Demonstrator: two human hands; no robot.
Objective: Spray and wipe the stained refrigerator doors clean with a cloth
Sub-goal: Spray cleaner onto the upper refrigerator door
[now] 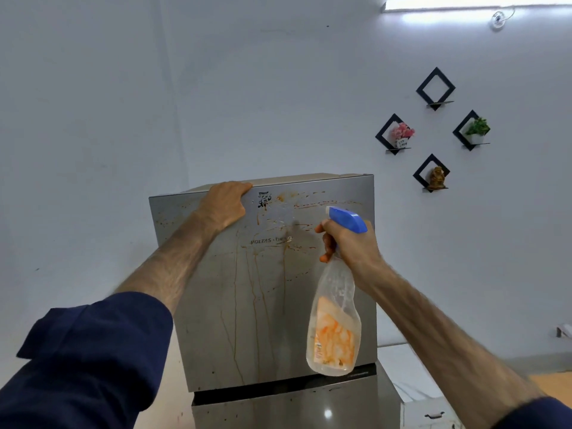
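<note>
Fingers of the left hand (224, 205) clamp over the top edge of the orange-streaked grey steel upper refrigerator door (266, 289), seemingly to steady it, while the right hand (346, 243) grips a clear blue-triggered spray bottle (335, 317), nozzle aimed at stains; no cloth visible.

I am facing the upper refrigerator door (263, 289), a grey steel panel that is showing orange-brown streaks and drips running down from near its top edge and across the brand lettering. I am holding the spray bottle (335, 317) upright before its right half: clear plastic, orange label, blue trigger head pointing at the door.
</note>
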